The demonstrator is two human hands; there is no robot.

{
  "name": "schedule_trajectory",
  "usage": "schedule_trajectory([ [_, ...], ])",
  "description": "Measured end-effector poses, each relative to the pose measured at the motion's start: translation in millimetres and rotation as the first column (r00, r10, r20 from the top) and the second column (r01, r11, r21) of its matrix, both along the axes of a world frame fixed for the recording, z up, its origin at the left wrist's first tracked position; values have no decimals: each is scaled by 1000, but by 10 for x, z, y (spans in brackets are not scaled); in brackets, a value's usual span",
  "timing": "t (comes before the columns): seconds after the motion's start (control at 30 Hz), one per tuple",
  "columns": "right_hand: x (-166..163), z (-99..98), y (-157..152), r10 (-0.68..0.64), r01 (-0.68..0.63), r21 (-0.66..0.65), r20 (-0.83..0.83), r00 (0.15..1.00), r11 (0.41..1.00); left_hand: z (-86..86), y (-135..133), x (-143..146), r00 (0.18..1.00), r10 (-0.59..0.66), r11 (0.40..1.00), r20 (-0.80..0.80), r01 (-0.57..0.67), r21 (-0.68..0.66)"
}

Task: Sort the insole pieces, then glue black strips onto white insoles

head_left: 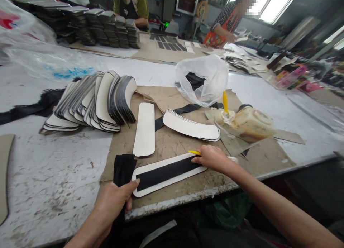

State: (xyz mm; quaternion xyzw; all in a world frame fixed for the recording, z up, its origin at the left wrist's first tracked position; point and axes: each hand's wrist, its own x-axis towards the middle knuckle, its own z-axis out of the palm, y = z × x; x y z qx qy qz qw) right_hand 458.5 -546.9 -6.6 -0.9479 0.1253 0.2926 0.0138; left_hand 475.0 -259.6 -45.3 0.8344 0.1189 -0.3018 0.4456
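A long white-edged piece with a black strip down its middle (168,172) lies on brown paper (174,142) near the table's front edge. My left hand (114,201) is closed on a black fabric strip (122,167) at the piece's left end, thumb touching it. My right hand (212,157) is closed on a yellow-handled tool (194,152) and rests on the piece's right end.
A single white piece (145,129) and a small stack (190,125) lie just beyond. A fanned pile of pieces (91,103) sits left. A glue container with a yellow brush (245,123) and a plastic bag (202,79) stand right. Two other people work at the far side.
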Motion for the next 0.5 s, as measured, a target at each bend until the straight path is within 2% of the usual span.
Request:
schedule_trajectory([
  [0.17, -14, -20, -18, -7, 10, -61, 44, 999, 998, -77, 15, 3, 1000, -4, 999, -6, 4, 43],
  [0.33, -170, 45, -162, -50, 68, -107, 170, 984, 992, -36, -20, -20, 1000, 19, 999, 5, -19, 34],
  [0.4, -253, 49, -257, -125, 130, -2, 261, 957, 992, -21, -26, -25, 1000, 15, 999, 10, -15, 35],
  [0.5, -343, 0, -360, -282, 193, 285, 314, 907, 939, -31, -21, -25, 1000, 9, 1000, 17, -9, 6],
])
